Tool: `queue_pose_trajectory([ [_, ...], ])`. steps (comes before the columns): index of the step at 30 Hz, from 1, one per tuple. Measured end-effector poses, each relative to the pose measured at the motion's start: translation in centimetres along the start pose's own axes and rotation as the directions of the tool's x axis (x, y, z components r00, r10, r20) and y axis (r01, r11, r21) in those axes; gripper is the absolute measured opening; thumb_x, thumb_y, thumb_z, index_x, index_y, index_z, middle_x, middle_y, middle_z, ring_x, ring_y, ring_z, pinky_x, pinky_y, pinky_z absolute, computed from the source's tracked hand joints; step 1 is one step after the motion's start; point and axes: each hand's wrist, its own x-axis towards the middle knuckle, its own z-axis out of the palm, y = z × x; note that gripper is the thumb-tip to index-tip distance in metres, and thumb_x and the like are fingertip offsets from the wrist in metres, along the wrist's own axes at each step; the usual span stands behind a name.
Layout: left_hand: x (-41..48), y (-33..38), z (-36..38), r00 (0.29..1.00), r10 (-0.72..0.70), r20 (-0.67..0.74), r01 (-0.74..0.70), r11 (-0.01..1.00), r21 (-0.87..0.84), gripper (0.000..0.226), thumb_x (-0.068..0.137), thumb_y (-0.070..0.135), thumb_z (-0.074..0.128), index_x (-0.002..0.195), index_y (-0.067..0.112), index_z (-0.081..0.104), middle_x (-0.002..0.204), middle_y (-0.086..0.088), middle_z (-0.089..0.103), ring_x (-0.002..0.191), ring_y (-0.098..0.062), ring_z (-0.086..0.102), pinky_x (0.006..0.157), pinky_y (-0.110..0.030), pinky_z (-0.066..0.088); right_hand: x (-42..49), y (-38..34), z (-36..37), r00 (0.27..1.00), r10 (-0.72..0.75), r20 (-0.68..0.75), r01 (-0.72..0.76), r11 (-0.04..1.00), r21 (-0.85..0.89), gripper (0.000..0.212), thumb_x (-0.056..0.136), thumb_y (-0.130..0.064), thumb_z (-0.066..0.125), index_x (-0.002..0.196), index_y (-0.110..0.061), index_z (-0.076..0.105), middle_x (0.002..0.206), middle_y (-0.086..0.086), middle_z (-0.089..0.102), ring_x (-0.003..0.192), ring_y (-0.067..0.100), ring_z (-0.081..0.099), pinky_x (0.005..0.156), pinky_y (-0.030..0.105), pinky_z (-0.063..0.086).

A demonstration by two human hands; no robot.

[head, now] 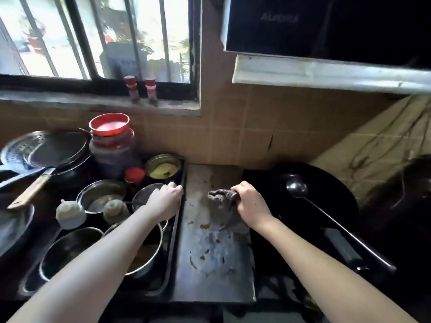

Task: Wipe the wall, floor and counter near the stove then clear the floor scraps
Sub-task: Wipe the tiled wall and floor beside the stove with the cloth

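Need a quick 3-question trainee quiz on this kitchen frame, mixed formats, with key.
1. True or false: the right hand grips the grey cloth on the metal counter strip.
2. What does the left hand rest on?
A. the ladle
B. the edge of the tray that holds the bowls
C. the window sill
3. Fill in: the long black ladle lies in the ____ to the right of the counter strip.

Key: 1 true; 2 B; 3 wok.
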Motion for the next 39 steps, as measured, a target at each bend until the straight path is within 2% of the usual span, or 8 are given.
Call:
queue_pose_trajectory([
  [7, 5.0, 6.8, -0.1, 0.991, 0.127, 0.035, -0.127, 0.992, -0.021, 0.024, 0.091, 0.02, 0.048, 0.113, 0.011, 0.047, 0.114, -0.01, 0.048, 0.11, -0.032, 0.052, 0.085, -0.042, 0.042, -1.2, 6.2, -2.4, 0.99, 0.143, -0.02, -0.142, 0.99, 0.014, 0.023, 0.087, 0.0, 0.047, 0.098, -0.011, 0.065, 0.097, 0.004, 0.056, 0.096, 0.021, 0.055, 0.081, 0.031, 0.046],
  [12, 7.2, 12.4, -0.2, 0.991, 0.13, -0.042, -0.132, 0.991, -0.034, 0.023, 0.091, 0.02, 0.048, 0.112, 0.013, 0.048, 0.112, -0.009, 0.049, 0.107, -0.031, 0.054, 0.083, -0.04, 0.042, -0.8, 11.2, -4.4, 0.984, 0.178, -0.01, -0.177, 0.982, 0.064, 0.024, 0.086, 0.003, 0.048, 0.099, -0.009, 0.064, 0.1, 0.004, 0.056, 0.096, 0.022, 0.056, 0.085, 0.032, 0.046],
  [16, 8.8, 16.6, -1.0, 0.996, 0.05, -0.078, -0.058, 0.992, -0.108, 0.028, 0.091, 0.023, 0.045, 0.118, 0.016, 0.051, 0.115, -0.008, 0.05, 0.111, -0.03, 0.053, 0.089, -0.04, 0.042, 1.3, 14.0, -6.8, 0.973, 0.231, -0.022, -0.226, 0.963, 0.15, 0.029, 0.084, 0.005, 0.049, 0.104, -0.011, 0.064, 0.103, 0.002, 0.057, 0.098, 0.019, 0.055, 0.078, 0.022, 0.039],
  [21, 9.5, 19.0, -1.9, 0.988, -0.114, -0.106, 0.099, 0.986, -0.137, 0.026, 0.091, 0.025, 0.046, 0.117, 0.016, 0.048, 0.115, -0.008, 0.049, 0.112, -0.03, 0.053, 0.086, -0.04, 0.042, 4.4, 16.5, -10.4, 0.982, 0.186, -0.039, -0.176, 0.967, 0.183, 0.022, 0.087, -0.005, 0.055, 0.105, -0.012, 0.065, 0.104, 0.003, 0.062, 0.097, 0.019, 0.058, 0.074, 0.022, 0.04],
  [26, 8.7, 20.6, -3.4, 0.973, -0.192, -0.129, 0.171, 0.973, -0.155, 0.024, 0.092, 0.024, 0.047, 0.113, 0.013, 0.048, 0.114, -0.01, 0.049, 0.11, -0.031, 0.054, 0.082, -0.04, 0.042, 7.1, 18.2, -13.7, 0.989, 0.148, -0.008, -0.146, 0.983, 0.111, 0.016, 0.088, -0.007, 0.056, 0.102, -0.015, 0.059, 0.098, 0.004, 0.064, 0.07, 0.009, 0.051, 0.051, 0.019, 0.037],
  [32, 10.3, 21.6, -5.9, 0.967, -0.173, -0.185, 0.141, 0.974, -0.177, 0.029, 0.093, 0.02, 0.044, 0.121, 0.015, 0.049, 0.117, -0.011, 0.048, 0.109, -0.032, 0.052, 0.082, -0.039, 0.042, 10.0, 18.3, -14.9, 0.953, 0.301, -0.032, -0.298, 0.951, 0.087, 0.018, 0.091, -0.014, 0.051, 0.109, -0.019, 0.05, 0.092, 0.003, 0.056, 0.073, 0.021, 0.055, 0.058, 0.031, 0.043],
  [36, 11.9, 20.9, -6.1, 0.928, -0.232, -0.292, 0.144, 0.945, -0.294, 0.034, 0.094, 0.025, 0.042, 0.128, 0.021, 0.046, 0.119, -0.007, 0.048, 0.109, -0.03, 0.054, 0.079, -0.037, 0.042, 11.7, 18.8, -14.0, 0.898, 0.437, 0.048, -0.438, 0.876, 0.201, 0.021, 0.094, -0.021, 0.046, 0.115, -0.023, 0.043, 0.092, 0.004, 0.052, 0.071, 0.02, 0.052, 0.065, 0.034, 0.045],
  [39, 12.2, 20.6, -5.3, 0.925, -0.253, -0.282, 0.182, 0.95, -0.255, 0.033, 0.095, 0.027, 0.042, 0.127, 0.021, 0.044, 0.119, -0.006, 0.048, 0.109, -0.028, 0.053, 0.079, -0.036, 0.04, 13.0, 19.8, -13.2, 0.85, 0.519, 0.093, -0.52, 0.796, 0.31, 0.02, 0.094, -0.024, 0.046, 0.113, -0.028, 0.042, 0.097, 0.006, 0.054, 0.076, 0.022, 0.054, 0.073, 0.037, 0.049],
])
